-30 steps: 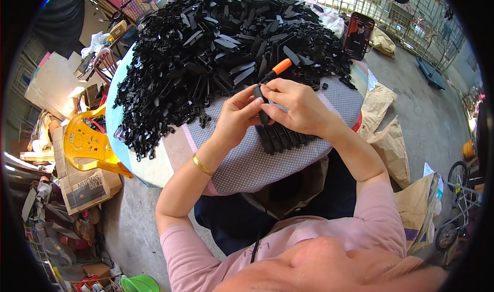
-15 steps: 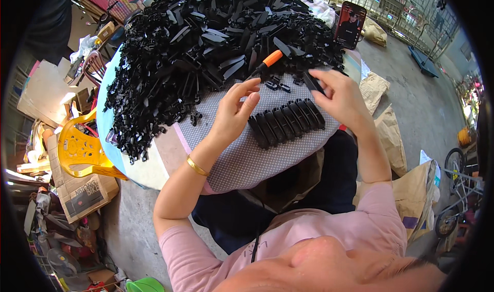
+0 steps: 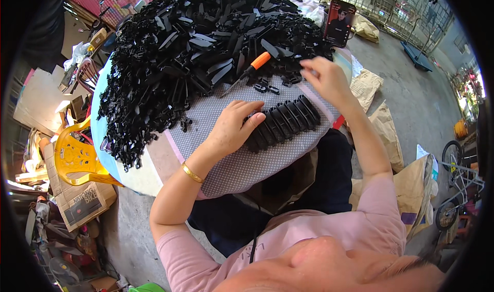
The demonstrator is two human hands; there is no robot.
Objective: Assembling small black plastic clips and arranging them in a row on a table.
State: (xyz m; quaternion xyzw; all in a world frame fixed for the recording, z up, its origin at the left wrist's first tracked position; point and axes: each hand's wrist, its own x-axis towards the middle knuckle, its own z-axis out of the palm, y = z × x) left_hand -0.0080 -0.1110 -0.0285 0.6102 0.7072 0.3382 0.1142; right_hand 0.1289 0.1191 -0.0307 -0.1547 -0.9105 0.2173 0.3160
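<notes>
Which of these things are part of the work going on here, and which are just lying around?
In use:
left hand resting on the row of black clips
right hand reaching into the black parts heap
orange-handled screwdriver
grey dotted pad

Lying about:
phone propped up
yellow plastic chair
cardboard box
paper sacks
bicycle
</notes>
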